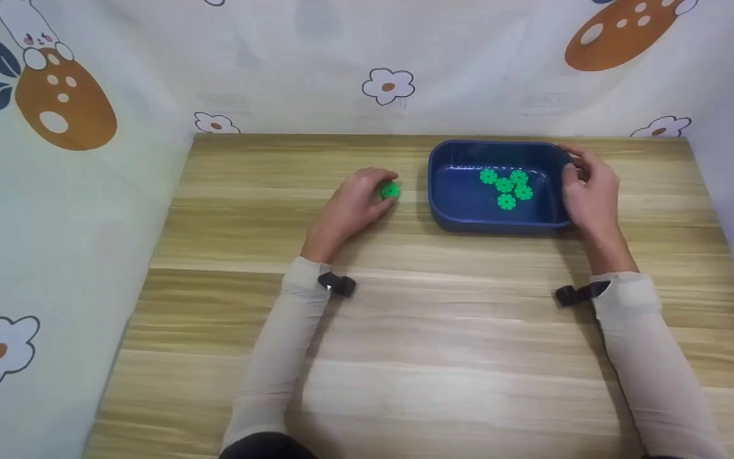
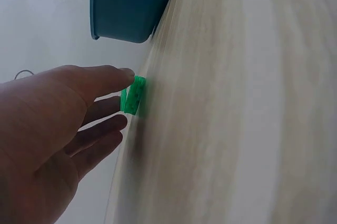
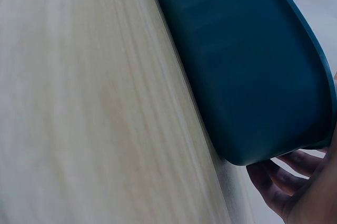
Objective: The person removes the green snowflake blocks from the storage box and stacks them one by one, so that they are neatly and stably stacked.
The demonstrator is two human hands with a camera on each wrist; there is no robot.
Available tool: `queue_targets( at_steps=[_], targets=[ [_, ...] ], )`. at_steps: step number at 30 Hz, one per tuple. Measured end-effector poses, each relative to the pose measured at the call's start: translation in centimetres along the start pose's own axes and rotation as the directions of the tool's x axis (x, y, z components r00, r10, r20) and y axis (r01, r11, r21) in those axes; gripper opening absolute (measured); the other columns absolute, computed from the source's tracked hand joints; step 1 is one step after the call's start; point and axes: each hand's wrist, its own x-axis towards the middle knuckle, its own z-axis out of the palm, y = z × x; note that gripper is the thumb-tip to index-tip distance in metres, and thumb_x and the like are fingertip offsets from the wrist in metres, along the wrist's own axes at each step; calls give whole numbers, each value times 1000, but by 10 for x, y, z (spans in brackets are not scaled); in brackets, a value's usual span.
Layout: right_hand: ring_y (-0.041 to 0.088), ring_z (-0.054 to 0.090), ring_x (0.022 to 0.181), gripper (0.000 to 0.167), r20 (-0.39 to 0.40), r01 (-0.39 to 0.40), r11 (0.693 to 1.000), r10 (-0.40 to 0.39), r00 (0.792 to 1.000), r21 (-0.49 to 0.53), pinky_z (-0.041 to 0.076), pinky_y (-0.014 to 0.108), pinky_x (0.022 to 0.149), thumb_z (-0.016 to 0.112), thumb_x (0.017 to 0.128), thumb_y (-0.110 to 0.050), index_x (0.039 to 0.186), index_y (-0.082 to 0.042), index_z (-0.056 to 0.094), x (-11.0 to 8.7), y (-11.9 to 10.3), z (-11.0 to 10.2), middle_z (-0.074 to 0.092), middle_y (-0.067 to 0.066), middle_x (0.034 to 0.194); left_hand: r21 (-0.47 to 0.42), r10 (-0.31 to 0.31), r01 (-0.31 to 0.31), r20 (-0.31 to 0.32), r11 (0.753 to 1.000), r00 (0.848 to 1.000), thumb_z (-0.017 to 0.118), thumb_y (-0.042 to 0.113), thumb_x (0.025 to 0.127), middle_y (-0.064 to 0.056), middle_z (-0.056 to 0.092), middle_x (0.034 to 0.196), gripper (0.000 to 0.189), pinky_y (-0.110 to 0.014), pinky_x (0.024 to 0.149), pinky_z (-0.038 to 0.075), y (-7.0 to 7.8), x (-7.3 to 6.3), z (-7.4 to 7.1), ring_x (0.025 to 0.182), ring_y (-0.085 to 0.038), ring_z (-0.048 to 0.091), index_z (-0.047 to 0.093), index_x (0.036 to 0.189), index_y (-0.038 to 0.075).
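Observation:
On the wooden table, my left hand has its thumb and fingers bent around a small green notched plastic disc. Close up in the left wrist view, the green plastic shows as thin pieces edge-on, low at the table surface, with the thumb tip at one edge and a fingertip near the other side. My right hand grips the right end of a dark blue rectangular box, thumb at the rim and fingers on the outer wall. Several green notched discs lie inside the box.
The box stands near the table's back edge, to the right of the left hand. Cloth printed with flowers and oranges hangs behind and along the left side. A pale wall bounds the right side. Both wrists wear small black cameras.

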Motion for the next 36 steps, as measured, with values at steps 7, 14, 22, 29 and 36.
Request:
queue_targets(
  at_steps=[7, 14, 22, 29, 36],
  targets=[
    [22, 71, 123, 41, 4, -4, 1000, 4, 1000, 0, 54, 17, 98, 49, 107, -16, 140, -19, 74, 1, 0, 0, 71, 10, 144, -4, -18, 18, 1, 1000, 1000, 78, 20, 101, -13, 69, 142, 51, -39, 116, 53, -1, 1, 1, 133, -27, 64, 62, 147, 6],
    [19, 72, 121, 41, 6, -8, 1000, 8, 1000, 1, 53, 16, 96, 49, 107, -15, 140, -19, 74, 1, 0, 0, 72, 11, 144, -38, -5, 6, 14, 999, 1000, 81, 16, 98, -18, 70, 140, 57, -40, 117, 53, -2, 3, 0, 132, -29, 65, 59, 149, 2],
    [19, 71, 121, 41, 6, -16, 1000, 16, 1000, 7, 53, 18, 98, 49, 108, -16, 141, -20, 73, 0, 0, 0, 71, 10, 144, -74, 4, -3, 12, 997, 1000, 78, 8, 97, -20, 72, 136, 55, -38, 112, 56, -2, 4, 0, 128, -30, 69, 60, 147, 0],
    [19, 70, 123, 42, 5, -28, 1000, 28, 1000, -3, 53, 20, 100, 48, 108, -17, 142, -19, 73, 0, 0, 0, 71, 10, 145, -62, 25, -25, -3, 998, 1000, 77, 6, 96, -20, 74, 130, 51, -39, 109, 58, -1, 4, 1, 122, -31, 71, 62, 144, -1],
    [22, 69, 129, 42, 16, -36, 999, 36, 999, 4, 54, 25, 107, 48, 108, -17, 143, -19, 72, 1, 0, 0, 69, 9, 148, -65, 25, -25, -3, 998, 1000, 76, 7, 97, -20, 73, 131, 51, -39, 110, 57, -2, 4, 2, 123, -31, 70, 62, 145, -1]
  ],
)
